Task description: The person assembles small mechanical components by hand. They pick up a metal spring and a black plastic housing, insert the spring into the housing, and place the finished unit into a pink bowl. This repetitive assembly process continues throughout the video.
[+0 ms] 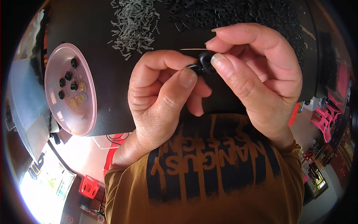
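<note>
Toward one o'clock from centre, the left hand [158, 89] and right hand [261, 71] narrowly pinch small black parts [205, 61] (a thin stick [192, 49] points toward nine), seemingly mid-assembly; next calls for steady alignment.

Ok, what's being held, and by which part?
Left hand pinches the left end of a small black item, possibly two; right hand, its right side and the right end of a thin stick.

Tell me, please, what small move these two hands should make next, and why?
I would probably turn the thin, pale wooden stick so its tip meets the black, rounded plastic piece: the right hand holds both, the stick pointing left past the piece, and the left hand pinches the piece too.
</note>
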The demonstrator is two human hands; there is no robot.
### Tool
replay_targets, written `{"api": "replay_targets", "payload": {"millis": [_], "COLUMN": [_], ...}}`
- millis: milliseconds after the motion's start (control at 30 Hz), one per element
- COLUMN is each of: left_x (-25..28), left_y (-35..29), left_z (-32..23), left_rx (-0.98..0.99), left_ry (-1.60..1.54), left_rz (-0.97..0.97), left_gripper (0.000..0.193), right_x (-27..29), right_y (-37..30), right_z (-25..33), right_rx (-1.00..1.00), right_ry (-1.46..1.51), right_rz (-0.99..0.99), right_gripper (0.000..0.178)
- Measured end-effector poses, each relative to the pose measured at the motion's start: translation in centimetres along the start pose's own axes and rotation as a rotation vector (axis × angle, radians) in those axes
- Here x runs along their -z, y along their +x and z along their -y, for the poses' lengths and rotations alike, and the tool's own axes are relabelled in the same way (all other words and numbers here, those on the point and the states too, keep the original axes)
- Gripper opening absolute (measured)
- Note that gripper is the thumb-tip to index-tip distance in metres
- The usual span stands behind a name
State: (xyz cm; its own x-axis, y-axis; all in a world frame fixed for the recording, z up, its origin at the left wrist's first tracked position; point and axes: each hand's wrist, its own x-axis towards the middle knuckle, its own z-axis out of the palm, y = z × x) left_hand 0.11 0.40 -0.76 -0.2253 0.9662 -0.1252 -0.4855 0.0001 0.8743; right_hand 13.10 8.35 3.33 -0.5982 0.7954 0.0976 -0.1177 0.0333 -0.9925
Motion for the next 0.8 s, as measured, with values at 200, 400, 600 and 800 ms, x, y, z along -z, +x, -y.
{"api": "replay_targets", "payload": {"millis": [200,400,600,800], "left_x": [0.2,0.4,-0.5,-0.3], "left_y": [0.2,0.2,0.0,-0.1], "left_z": [0.3,0.6,0.5,0.6], "left_rx": [-0.037,-0.103,-0.17,-0.194], "left_ry": [-0.058,-0.123,0.061,0.103], "left_rz": [0.065,0.069,-0.057,-0.058], "left_gripper": [0.018,0.018,0.025,0.024], "right_x": [0.2,0.0,0.4,0.3], "right_y": [-0.2,-0.1,-0.9,-0.4], "right_z": [-2.8,-0.2,-2.9,-1.8], "right_rx": [0.236,0.042,0.108,0.043], "right_ry": [-0.004,-0.04,0.01,0.043], "right_rz": [-0.042,-0.005,-0.082,-0.016], "right_gripper": [0.03,0.03,0.029,0.025]}}
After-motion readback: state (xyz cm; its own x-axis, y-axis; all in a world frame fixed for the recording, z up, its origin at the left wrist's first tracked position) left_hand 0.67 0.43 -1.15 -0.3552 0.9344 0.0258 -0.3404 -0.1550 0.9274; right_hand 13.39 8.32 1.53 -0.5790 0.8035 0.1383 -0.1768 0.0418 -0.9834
